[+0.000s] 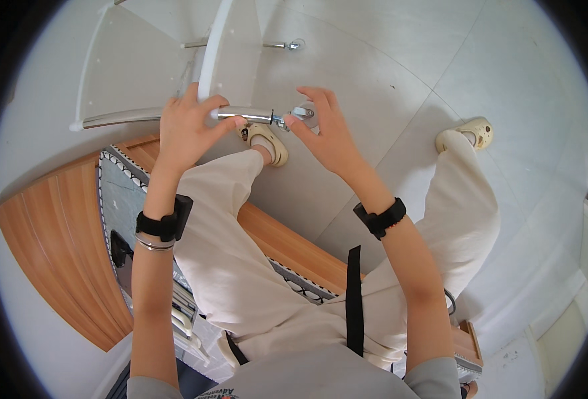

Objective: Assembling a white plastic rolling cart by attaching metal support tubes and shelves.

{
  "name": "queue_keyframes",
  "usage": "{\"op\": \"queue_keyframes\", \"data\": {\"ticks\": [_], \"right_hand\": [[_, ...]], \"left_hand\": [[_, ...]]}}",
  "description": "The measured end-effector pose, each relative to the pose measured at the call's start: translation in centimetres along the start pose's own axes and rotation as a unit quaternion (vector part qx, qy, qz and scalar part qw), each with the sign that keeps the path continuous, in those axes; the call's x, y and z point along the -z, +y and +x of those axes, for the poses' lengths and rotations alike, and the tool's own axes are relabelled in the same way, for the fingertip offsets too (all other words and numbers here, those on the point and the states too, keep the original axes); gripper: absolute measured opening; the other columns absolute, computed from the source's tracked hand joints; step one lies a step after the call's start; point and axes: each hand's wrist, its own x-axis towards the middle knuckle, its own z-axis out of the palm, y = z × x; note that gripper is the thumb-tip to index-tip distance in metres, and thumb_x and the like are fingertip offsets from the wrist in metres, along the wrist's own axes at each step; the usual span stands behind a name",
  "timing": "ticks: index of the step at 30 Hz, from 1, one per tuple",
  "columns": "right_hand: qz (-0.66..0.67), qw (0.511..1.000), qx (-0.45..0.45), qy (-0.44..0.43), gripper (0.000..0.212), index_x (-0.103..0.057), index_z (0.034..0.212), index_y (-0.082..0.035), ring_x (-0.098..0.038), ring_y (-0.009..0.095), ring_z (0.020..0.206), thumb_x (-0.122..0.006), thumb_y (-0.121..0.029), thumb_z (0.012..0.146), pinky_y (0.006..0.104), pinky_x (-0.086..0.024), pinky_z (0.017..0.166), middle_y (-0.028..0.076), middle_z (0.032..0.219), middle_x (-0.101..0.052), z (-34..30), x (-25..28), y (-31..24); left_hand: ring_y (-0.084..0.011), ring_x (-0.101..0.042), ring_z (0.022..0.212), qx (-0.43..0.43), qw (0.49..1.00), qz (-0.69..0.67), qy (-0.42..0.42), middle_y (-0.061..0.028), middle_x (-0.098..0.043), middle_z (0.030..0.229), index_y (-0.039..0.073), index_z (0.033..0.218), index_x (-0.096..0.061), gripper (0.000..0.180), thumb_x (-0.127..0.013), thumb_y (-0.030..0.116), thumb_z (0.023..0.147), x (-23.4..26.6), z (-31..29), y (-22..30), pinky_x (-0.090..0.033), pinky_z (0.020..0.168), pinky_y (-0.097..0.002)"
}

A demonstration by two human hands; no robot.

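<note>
A cart with white translucent shelves (234,73) and chrome tubes lies tipped on its side. My left hand (186,130) is closed round a chrome tube (251,114), its thumb lying along the metal toward the end. At that end sits a caster (300,113) with a clear wheel and a metal mount. My right hand (326,130) is beside the caster, thumb at the mount and index finger arched above the wheel, the two well apart. Whether the thumb presses on the mount is hard to tell. Another caster (296,44) ends a farther tube.
I sit on a wooden bench (61,246) with a grey patterned mat (124,193). A dark phone-like object (119,248) and white hangers (186,332) lie at my left. My feet, in cream clogs (477,132), stand apart on pale floor tiles (387,73). A wall borders the left.
</note>
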Motion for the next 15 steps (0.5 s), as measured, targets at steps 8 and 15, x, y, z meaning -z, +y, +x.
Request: {"op": "queue_keyframes", "data": {"ticks": [8, 15], "right_hand": [[-0.141, 0.967, 0.207, -0.053, 0.035, -0.048, 0.097, -0.005, -0.052, 0.026, 0.083, -0.065, -0.020, 0.071, 0.0336, -0.043, 0.071, 0.008, 0.092, -0.052, -0.4, 0.2, 1.3], [-0.049, 0.990, 0.098, -0.086, 0.032, -0.048, 0.101, -0.004, -0.053, 0.027, 0.074, -0.059, -0.023, 0.078, 0.0354, -0.043, 0.064, 0.011, 0.086, -0.053, -1.1, -0.2, 1.0]], "left_hand": [[-0.0218, -0.049, 0.062, -0.028, 0.999, 0.000, 0.029, -0.0061, -0.050, 0.075, 0.012, 0.077, -0.063, 0.036, -0.066, 0.045, 0.064, -0.7, 0.0, 0.3, -0.034, 0.061, -0.0318], [-0.0216, -0.047, 0.063, -0.016, 1.000, 0.004, 0.009, -0.0058, -0.050, 0.076, 0.011, 0.079, -0.063, 0.036, -0.066, 0.043, 0.065, -0.3, -0.2, 0.3, -0.033, 0.062, -0.0317]]}}
